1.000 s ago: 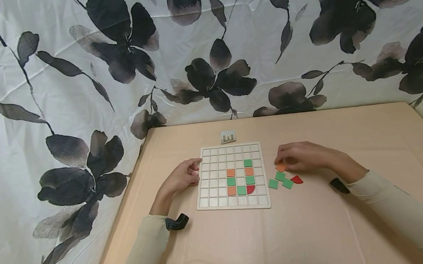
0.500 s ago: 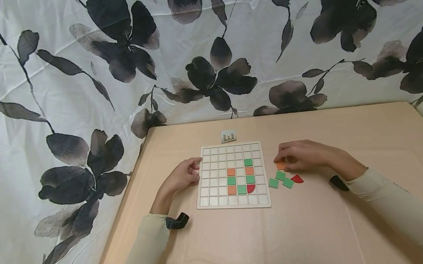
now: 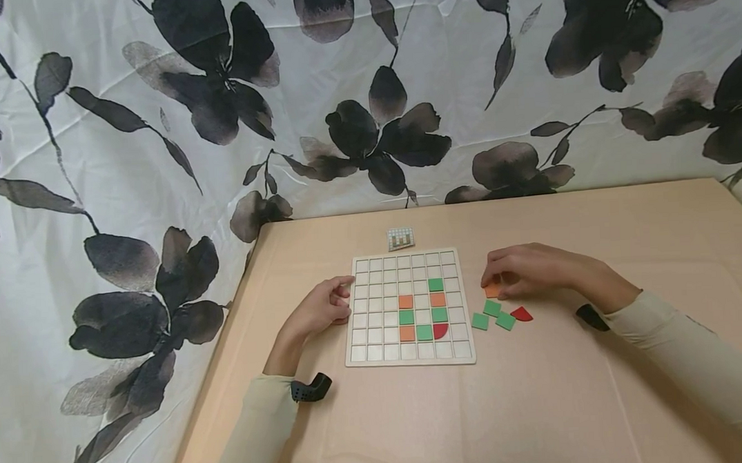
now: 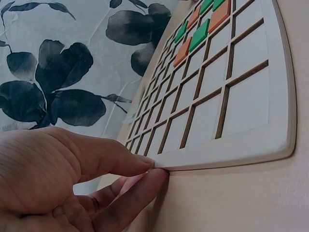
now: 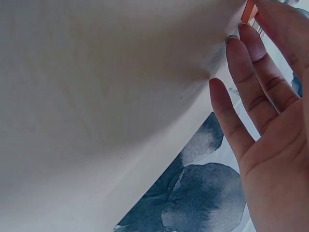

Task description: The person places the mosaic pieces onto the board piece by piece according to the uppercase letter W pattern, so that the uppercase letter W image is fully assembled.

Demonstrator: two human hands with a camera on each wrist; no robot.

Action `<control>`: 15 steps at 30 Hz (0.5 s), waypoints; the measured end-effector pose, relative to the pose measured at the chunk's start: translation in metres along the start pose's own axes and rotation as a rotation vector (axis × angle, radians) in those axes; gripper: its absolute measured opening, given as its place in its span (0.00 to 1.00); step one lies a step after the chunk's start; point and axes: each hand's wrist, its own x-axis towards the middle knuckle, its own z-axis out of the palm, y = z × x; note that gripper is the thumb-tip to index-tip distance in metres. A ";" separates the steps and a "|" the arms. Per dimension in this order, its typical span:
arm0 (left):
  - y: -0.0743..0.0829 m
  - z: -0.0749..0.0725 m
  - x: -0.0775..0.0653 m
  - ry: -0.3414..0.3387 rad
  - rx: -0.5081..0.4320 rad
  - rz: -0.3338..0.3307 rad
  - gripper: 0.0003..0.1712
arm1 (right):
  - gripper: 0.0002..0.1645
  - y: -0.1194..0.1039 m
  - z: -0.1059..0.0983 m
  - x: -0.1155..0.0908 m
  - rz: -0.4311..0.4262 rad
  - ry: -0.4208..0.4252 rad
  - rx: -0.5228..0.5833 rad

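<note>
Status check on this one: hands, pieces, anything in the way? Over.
Left grip on left edge of board. Right grip pinching orange tile, right of board. Loose green tiles and red piece close by; apparently nothing blocking.

Orange tile (image 3: pixel 493 291) in right hand's (image 3: pixel 525 270) pinch: askew one second ago, corner pointing nearward; now turned straighter, its near side roughly parallel to far edge of worktop (image 3: pixel 540 404). Most of turn made by half second ago. Back of right hand and wrist shifted slightly toward worktop's far edge, also slightly toward left edge; pale sleeve (image 3: pixel 680 342) and black wrist device (image 3: pixel 591 317) moved likewise. Floral cloth (image 3: pixel 120 324) beyond worktop's left edge: pattern slipped slightly nearer that edge.
</note>
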 end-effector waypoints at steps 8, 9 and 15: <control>0.001 0.001 -0.001 0.001 -0.011 -0.006 0.38 | 0.16 0.001 -0.002 0.002 0.022 -0.027 0.009; 0.001 0.001 -0.001 -0.003 -0.016 -0.004 0.39 | 0.16 0.002 -0.003 0.002 0.020 -0.029 0.013; 0.003 0.000 -0.001 -0.032 -0.049 0.015 0.40 | 0.14 0.004 -0.003 0.001 0.012 -0.015 0.029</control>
